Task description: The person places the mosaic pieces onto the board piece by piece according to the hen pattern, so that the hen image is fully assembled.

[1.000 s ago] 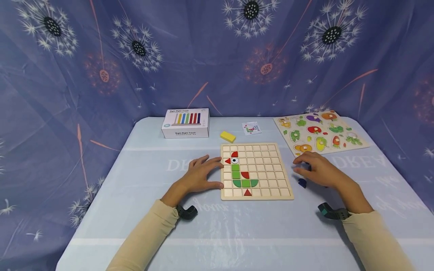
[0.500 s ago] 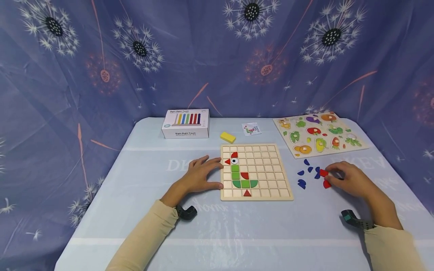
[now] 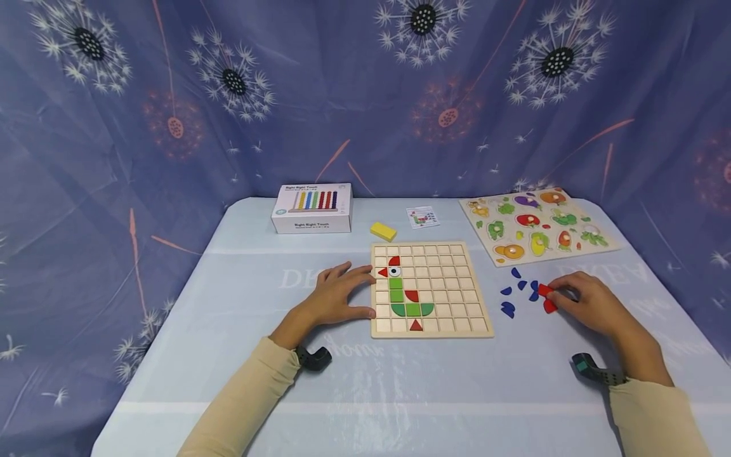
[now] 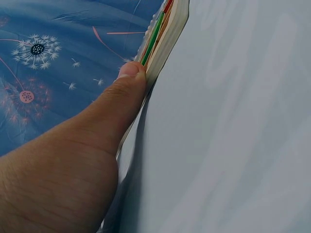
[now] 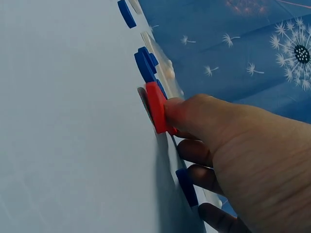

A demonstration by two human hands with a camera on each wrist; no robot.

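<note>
A square wooden grid board point(image 3: 448, 325) lies mid-table, with green, red and white eye-marked pieces set into its left half. At its left edge rests my left hand point(image 3: 337, 297), fingers and thumb spread along the frame. The left wrist view shows the thumb point(image 4: 116, 99) pressing on the board's side point(image 4: 167, 43). To the right of the board, my right hand point(image 3: 585, 301) pinches a red wooden piece point(image 5: 155, 107) between thumb and fingers. Another red piece point(image 3: 550, 307) is just below it. Several blue curved pieces point(image 3: 506, 291) lie scattered to the hand's left.
Behind the board are a yellow block point(image 3: 383, 231) and a small pattern card point(image 3: 423, 217). A white toy box point(image 3: 313, 208) stands at the back left. A vegetable peg puzzle point(image 3: 539, 225) lies back right, before a dandelion-print curtain point(image 3: 365, 101).
My right hand has moved right from beside the board, over the blue pieces, to the red pieces, and now pinches one. My left hand keeps its place at the board's edge.
</note>
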